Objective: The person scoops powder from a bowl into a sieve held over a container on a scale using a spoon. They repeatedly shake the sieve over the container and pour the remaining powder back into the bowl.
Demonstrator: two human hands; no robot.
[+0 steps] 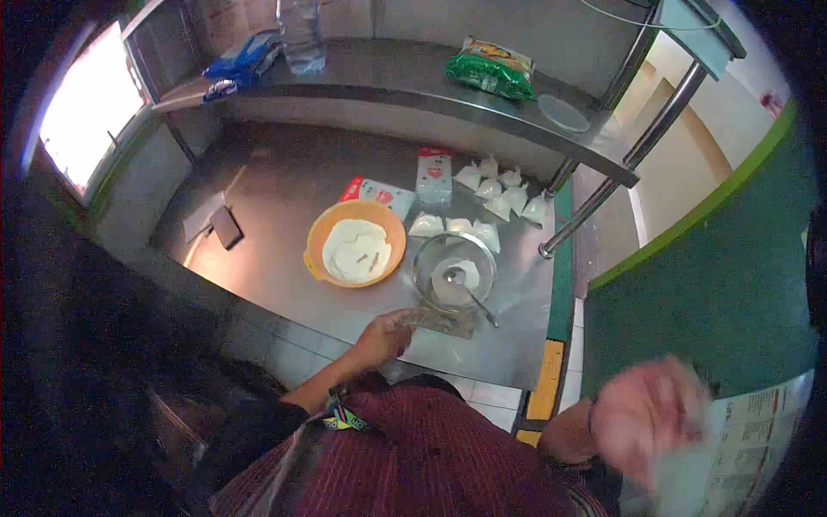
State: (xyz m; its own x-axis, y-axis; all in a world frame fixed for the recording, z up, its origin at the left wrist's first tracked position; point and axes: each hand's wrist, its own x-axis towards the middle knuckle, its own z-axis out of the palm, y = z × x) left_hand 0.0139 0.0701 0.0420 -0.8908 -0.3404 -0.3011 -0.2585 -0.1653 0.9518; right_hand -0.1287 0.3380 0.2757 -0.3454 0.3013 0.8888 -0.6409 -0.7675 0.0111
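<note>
My left hand [385,337] is at the table's front edge, thumb and fingers pinched on what looks like a clear plastic bag [450,320]. Just beyond the bag stands a clear bowl [419,277] holding white powder, with a metal spoon [484,308] leaning on its rim. Left of it, an orange plastic bowl [315,226] contains more white powder with finger-like marks in it. Raised off to the right, beyond the table, my right hand [650,415] is smeared by motion.
Several small tied bags of white powder [488,189] sit behind the bowls, near two red-and-white packets [433,175]. A dark phone [226,227] lies at left. The shelf above carries a green packet [491,69], a water bottle [301,39] and a blue packet [245,59].
</note>
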